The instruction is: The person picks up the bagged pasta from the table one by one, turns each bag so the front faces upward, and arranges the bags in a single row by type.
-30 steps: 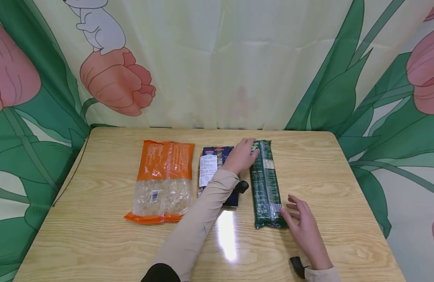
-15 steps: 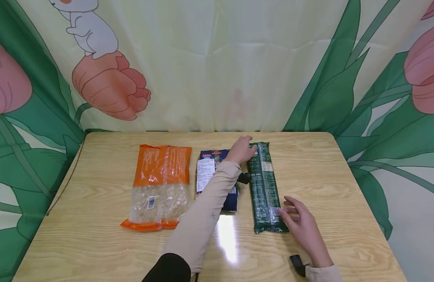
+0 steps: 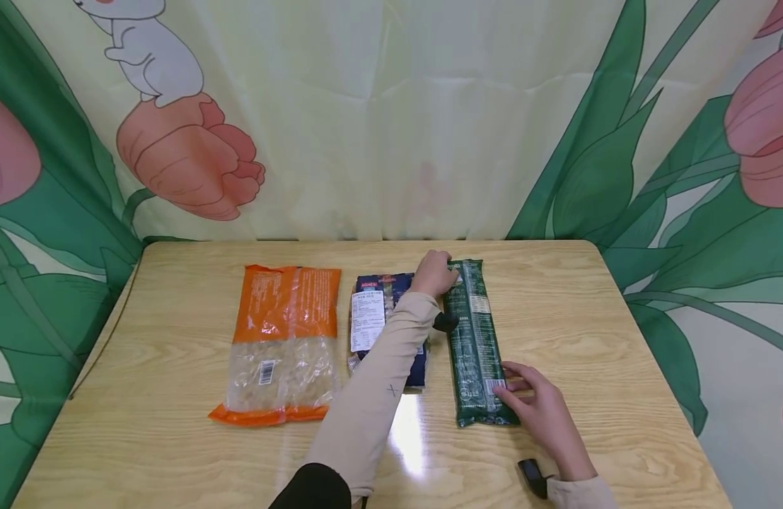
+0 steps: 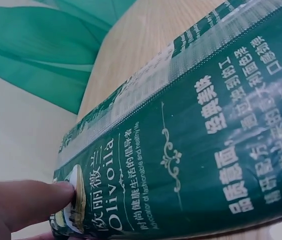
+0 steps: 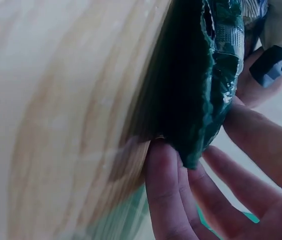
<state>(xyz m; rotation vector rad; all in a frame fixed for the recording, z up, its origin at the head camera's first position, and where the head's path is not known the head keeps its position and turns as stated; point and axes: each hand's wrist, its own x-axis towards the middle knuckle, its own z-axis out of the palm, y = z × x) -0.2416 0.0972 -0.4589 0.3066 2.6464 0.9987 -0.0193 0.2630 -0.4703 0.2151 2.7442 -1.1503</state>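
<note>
A long dark green pasta packet with Olivoila lettering lies lengthwise on the right of the row. At its far end my left hand pinches the corner; the left wrist view shows the thumb pressed on the printed face, the other fingers mostly hidden. My right hand grips the near right edge. In the right wrist view its thumb lies on the upper face and the fingertips reach under the sealed end. My left forearm crosses over a dark blue Agnesi packet, hiding part of it.
A larger orange and clear packet with pale contents and a barcode lies on the left of the wooden table. A floral curtain hangs behind the table's far edge. Black wrist cameras sit at both wrists.
My right fingers have closed in on the green packet's near edge and now grip it. My left hand's fingers have curled down at the far end. The head view has shifted slightly.
</note>
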